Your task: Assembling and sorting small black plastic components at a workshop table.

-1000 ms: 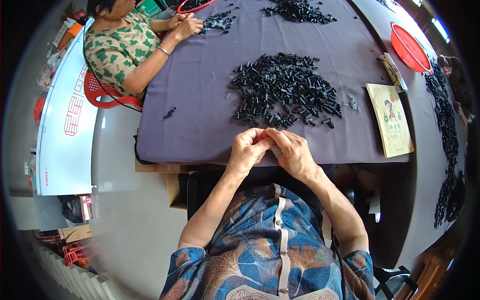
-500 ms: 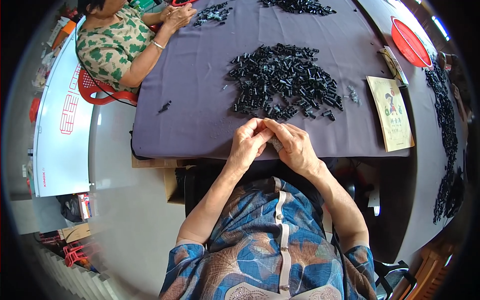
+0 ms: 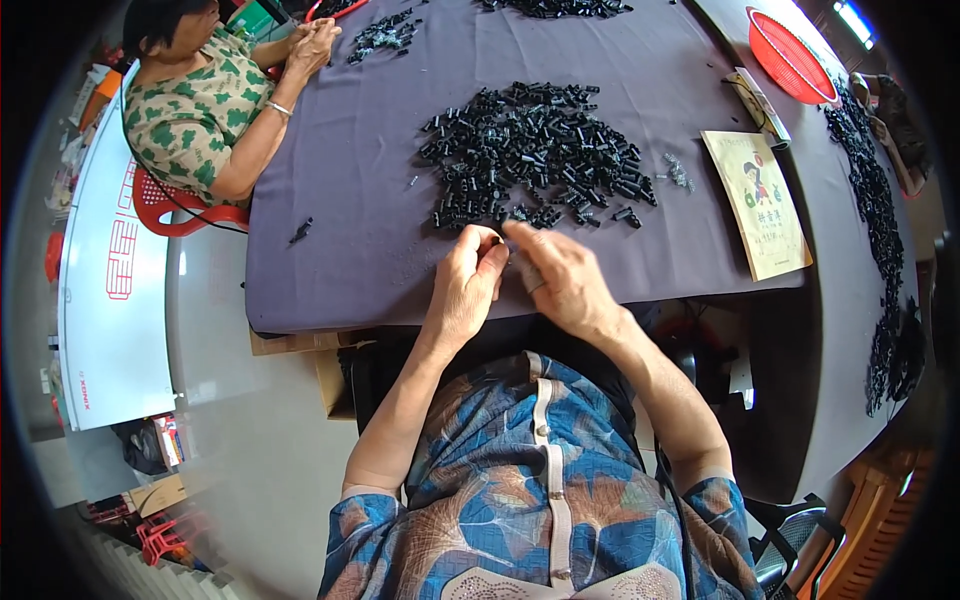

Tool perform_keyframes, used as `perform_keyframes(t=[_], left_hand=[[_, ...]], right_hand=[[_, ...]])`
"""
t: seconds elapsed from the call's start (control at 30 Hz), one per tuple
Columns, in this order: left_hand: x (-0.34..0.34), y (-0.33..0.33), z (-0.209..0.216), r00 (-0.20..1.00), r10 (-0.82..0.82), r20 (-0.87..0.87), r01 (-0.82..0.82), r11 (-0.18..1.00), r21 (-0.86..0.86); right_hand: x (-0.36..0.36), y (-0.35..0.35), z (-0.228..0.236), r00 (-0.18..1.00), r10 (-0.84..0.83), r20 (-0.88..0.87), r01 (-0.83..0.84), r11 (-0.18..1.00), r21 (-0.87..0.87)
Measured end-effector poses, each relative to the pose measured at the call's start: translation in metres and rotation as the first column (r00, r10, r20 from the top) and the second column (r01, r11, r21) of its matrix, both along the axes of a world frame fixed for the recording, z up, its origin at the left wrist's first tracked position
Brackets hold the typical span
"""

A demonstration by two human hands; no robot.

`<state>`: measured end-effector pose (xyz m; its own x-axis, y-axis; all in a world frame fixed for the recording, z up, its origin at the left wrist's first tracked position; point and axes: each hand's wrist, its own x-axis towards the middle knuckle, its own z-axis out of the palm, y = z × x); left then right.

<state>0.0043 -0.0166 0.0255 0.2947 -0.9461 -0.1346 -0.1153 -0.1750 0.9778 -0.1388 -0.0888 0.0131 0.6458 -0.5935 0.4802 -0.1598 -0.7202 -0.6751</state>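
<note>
At frame centre, left hand [image 3: 468, 285] and right hand [image 3: 562, 278] pinch a small black part [image 3: 512, 258], seemingly light, rigid, best fingertip-gripped.

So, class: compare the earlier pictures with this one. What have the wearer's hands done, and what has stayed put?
The left hand and right hand remain together at the table edge, fingertips meeting over something small and dark; no clear grasp or release shows. The pile of black parts, booklet and red basket stayed put.
</note>
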Motion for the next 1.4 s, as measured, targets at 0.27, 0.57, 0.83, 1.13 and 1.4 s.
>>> perform_keyframes(t=[0.27,0.57,0.83,1.13,1.4], left_hand=[[0.041,0.017,0.000,0.924,0.197,0.327,-0.187,0.980,-0.064],[0.037,0.025,-0.008,0.852,0.218,0.475,-0.171,0.975,-0.141],[0.032,0.024,-0.015,0.699,0.239,0.674,-0.090,0.964,-0.249],[0.033,0.026,-0.017,0.685,0.257,0.682,-0.076,0.956,-0.284],[0.030,0.026,-0.012,0.702,0.204,0.682,-0.084,0.975,-0.205]], right_hand=[[-0.031,-0.041,0.019,0.946,-0.302,0.115,0.293,0.952,0.092],[-0.023,-0.013,0.039,0.966,0.147,-0.213,-0.126,0.986,0.109],[-0.009,-0.001,0.016,0.928,0.023,-0.373,-0.057,0.995,-0.082],[-0.027,-0.024,0.025,0.839,-0.274,-0.470,0.192,0.957,-0.215],[-0.007,-0.035,0.018,0.880,-0.396,-0.263,0.319,0.902,-0.291]])
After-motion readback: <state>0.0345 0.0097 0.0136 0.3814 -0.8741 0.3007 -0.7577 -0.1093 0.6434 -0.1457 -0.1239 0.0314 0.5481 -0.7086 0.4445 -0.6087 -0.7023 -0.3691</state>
